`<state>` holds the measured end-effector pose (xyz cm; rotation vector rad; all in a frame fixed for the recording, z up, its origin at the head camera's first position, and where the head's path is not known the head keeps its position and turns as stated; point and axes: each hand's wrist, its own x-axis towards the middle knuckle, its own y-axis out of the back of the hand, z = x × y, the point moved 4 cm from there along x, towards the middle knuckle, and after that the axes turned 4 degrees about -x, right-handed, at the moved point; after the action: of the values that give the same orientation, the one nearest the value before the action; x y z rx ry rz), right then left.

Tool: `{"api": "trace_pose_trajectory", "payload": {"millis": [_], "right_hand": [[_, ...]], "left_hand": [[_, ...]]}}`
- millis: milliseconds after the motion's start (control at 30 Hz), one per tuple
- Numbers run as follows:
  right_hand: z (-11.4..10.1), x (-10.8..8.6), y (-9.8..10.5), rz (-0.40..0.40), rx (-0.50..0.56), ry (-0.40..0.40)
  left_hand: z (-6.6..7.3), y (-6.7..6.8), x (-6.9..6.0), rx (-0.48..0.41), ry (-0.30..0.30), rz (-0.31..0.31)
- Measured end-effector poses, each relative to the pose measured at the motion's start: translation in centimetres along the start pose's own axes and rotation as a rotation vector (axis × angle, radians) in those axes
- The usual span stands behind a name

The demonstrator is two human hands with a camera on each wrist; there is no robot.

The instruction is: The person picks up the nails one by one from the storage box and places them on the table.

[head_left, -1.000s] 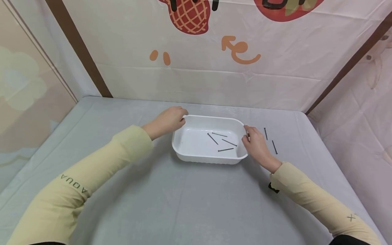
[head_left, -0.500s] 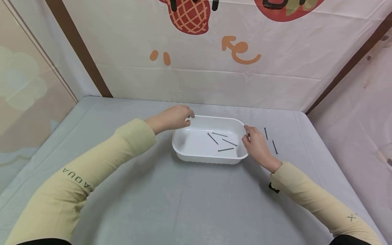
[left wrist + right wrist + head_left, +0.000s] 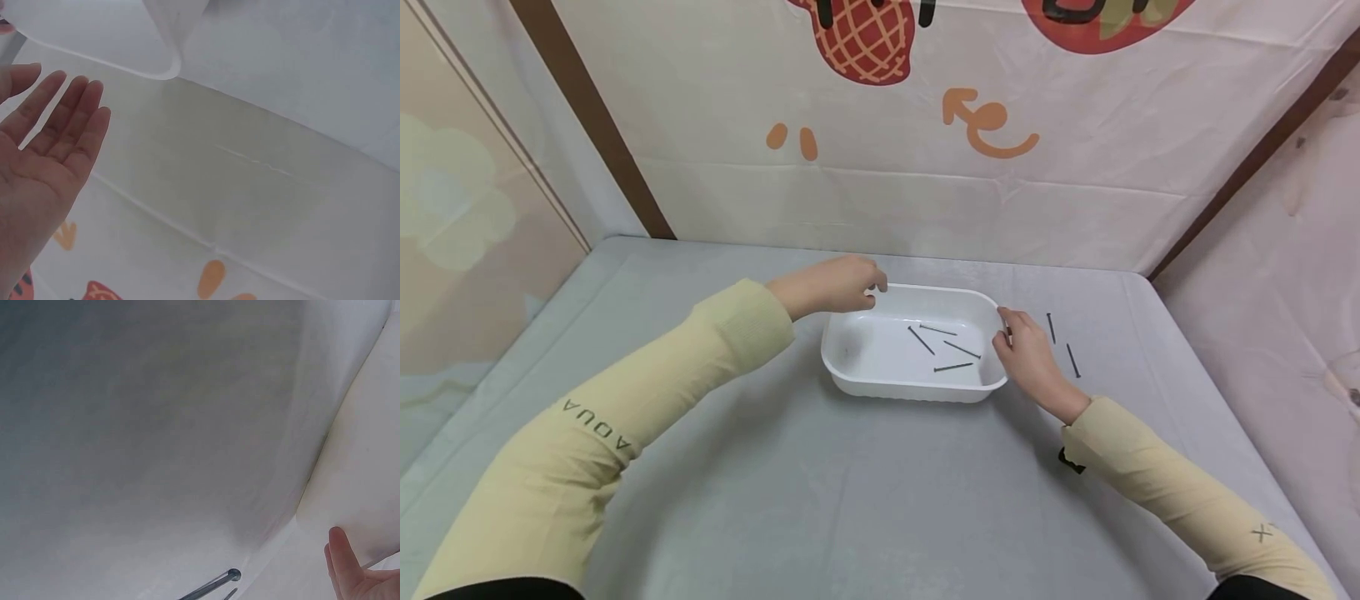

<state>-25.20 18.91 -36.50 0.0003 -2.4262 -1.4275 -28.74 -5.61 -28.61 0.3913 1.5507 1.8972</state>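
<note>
A white rectangular tray (image 3: 887,390) stands on the grey table, with several dark nails (image 3: 953,367) lying loose on its floor. My left hand (image 3: 835,285) hovers at the tray's back left side, fingers loosely bent in the head view. Its palm shows in the left wrist view, where the hand (image 3: 50,144) holds nothing and stays apart from the tray's rim (image 3: 172,72). My right hand (image 3: 1028,354) holds the tray's right rim between thumb and fingers. In the right wrist view only part of this hand (image 3: 356,578) shows, and its grip is mostly hidden.
To the right of the tray, two more nails lie on the table, a farther nail (image 3: 1051,327) and a nearer nail (image 3: 1072,360). A printed cloth wall (image 3: 887,208) rises behind the table (image 3: 850,500). Fabric panels stand at both sides.
My left hand has come away from the tray's left corner and shifted right along the back rim. The right hand, the tray and the nails have stayed in place.
</note>
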Motion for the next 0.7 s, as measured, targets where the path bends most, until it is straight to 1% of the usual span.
{"api": "trace_pose_trajectory", "payload": {"millis": [100, 400, 533, 700], "right_hand": [[0.1, -0.1, -0.1, 0.006, -0.003, 0.003], [0.3, 0.0, -0.4, 0.023, -0.013, 0.015], [0.4, 0.1, -0.5, 0.023, -0.011, 0.014], [0.6, 0.1, -0.6, 0.025, -0.011, 0.017]], "left_hand": [[0.4, 0.1, 0.1, 0.009, 0.006, -0.019], [0.8, -0.3, 1.0, 0.024, -0.001, -0.055], [1.3, -0.3, 1.3, 0.033, -0.021, -0.065], [1.8, -0.4, 1.8, 0.046, -0.071, -0.069]]}}
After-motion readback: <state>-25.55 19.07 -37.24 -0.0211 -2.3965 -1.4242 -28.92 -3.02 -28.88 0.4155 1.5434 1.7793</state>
